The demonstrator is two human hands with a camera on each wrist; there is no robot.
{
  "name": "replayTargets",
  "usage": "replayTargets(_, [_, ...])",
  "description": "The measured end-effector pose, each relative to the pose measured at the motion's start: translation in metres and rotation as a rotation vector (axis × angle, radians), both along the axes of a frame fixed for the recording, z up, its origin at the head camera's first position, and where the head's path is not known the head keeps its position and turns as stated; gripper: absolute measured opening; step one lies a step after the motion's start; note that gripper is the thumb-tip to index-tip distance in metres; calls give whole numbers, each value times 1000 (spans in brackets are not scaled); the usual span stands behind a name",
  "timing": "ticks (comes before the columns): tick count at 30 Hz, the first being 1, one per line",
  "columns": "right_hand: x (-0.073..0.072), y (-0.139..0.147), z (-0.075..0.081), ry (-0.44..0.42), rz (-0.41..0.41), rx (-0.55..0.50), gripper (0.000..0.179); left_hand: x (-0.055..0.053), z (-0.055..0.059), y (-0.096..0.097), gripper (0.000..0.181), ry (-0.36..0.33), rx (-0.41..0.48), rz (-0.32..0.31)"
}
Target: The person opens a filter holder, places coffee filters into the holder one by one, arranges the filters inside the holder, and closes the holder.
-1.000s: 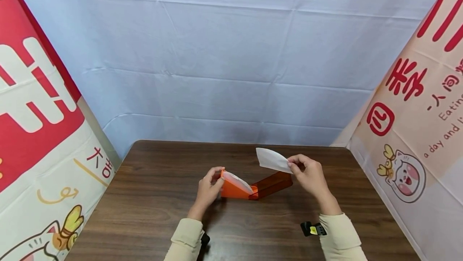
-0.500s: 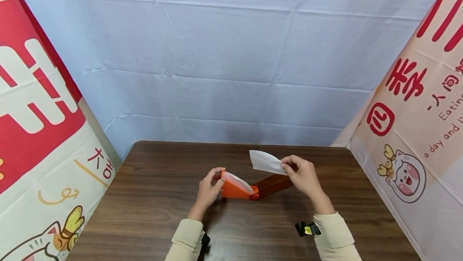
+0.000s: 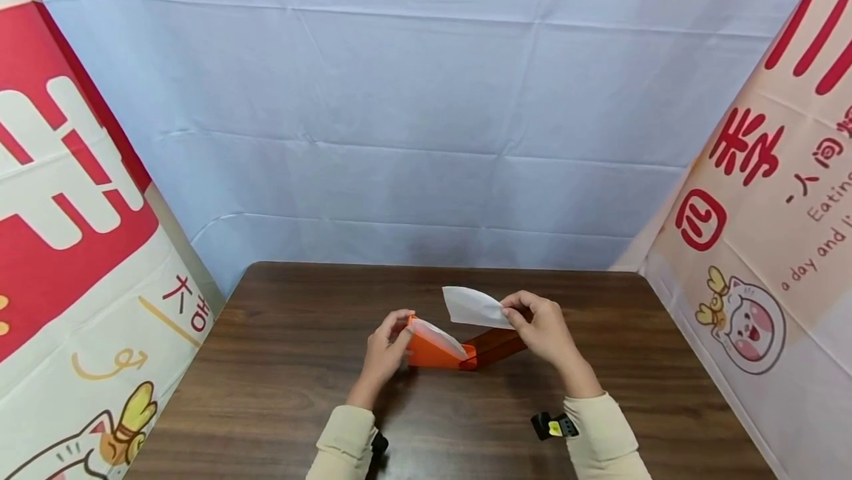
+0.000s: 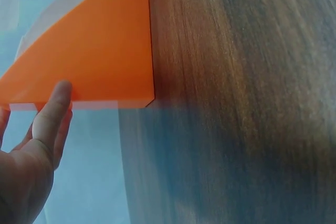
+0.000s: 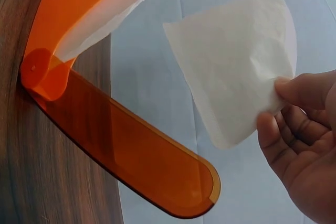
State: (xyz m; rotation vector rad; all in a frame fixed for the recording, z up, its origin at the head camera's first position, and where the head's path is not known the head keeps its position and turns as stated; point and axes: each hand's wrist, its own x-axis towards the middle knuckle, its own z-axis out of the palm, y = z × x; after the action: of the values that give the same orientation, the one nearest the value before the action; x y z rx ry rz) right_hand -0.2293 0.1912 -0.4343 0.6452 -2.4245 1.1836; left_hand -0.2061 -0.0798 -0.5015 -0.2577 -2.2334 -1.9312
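Observation:
An orange coffee filter holder [image 3: 434, 351] stands on the table, its hinged see-through lid [image 5: 152, 156] swung out to the right. Inside it sits a stack of white filter papers [image 5: 107, 19], whose curved edge rises above the sloping front. My left hand [image 3: 383, 353] holds the holder's tall left end, the thumb [image 4: 55, 111] lying on its front wall. Between right thumb and fingers, my right hand [image 3: 547, 330] pinches one white coffee filter [image 5: 231, 72] by its edge. That filter is in the air above the lid, right of the holder and apart from the stack.
The dark wood table [image 3: 279, 391] carries the holder. A pale cloth [image 3: 413, 95] hangs behind the far table edge, and printed cloths [image 3: 752, 243] stand at the sides. Black wrist cameras [image 3: 554, 426] sit at both cuffs.
My right hand has moved left and slightly nearer with the filter, closer to the holder. My left hand and the holder have stayed nearly still.

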Motion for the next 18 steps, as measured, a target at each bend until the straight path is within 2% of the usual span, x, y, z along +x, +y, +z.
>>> replayTargets(9, [2, -7, -2, -61, 33, -43, 11, 1, 1, 0, 25, 2, -3, 26])
replayTargets(18, [2, -12, -8, -89, 62, -45, 11, 0, 0, -1, 25, -3, 4, 6])
